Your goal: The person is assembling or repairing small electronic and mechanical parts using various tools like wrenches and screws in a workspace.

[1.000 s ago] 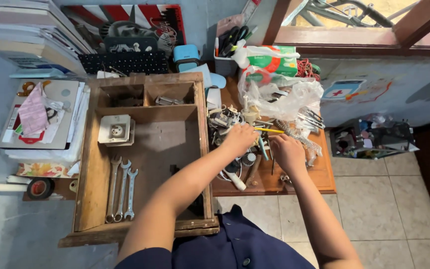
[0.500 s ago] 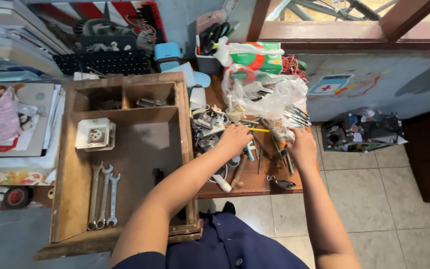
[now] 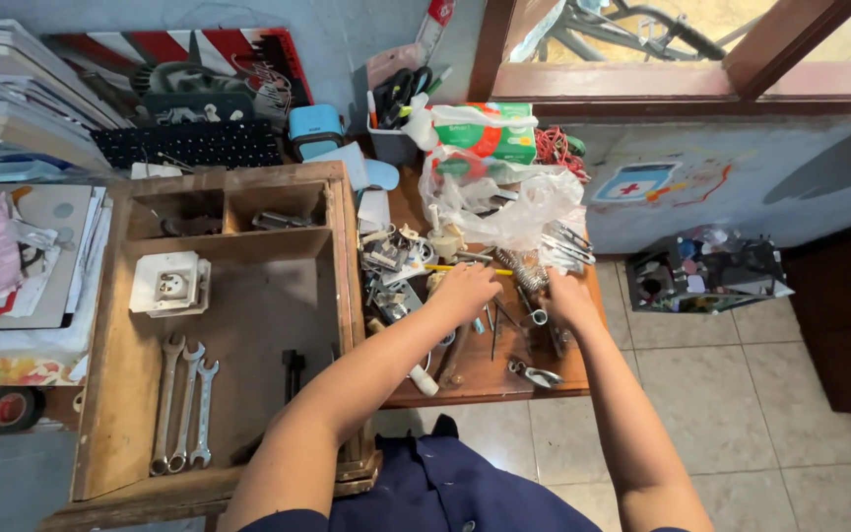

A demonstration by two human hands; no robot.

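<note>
A wooden drawer (image 3: 337,246) sits at the left with three wrenches (image 3: 184,404) lined up and a white socket (image 3: 169,286) inside, so some sorting looks done. Just right of it, a small table (image 3: 485,379) is still littered with tools (image 3: 396,266). The left hand (image 3: 463,293) rests palm-down in that pile; whether it grips anything I cannot tell. The right hand (image 3: 568,299) seems closed around a small metal piece (image 3: 536,315).

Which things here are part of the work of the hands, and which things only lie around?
In hand: left hand and right hand on the small metal parts.
Lying about: three wrenches, white socket, keyboard, plastic bag.
</note>
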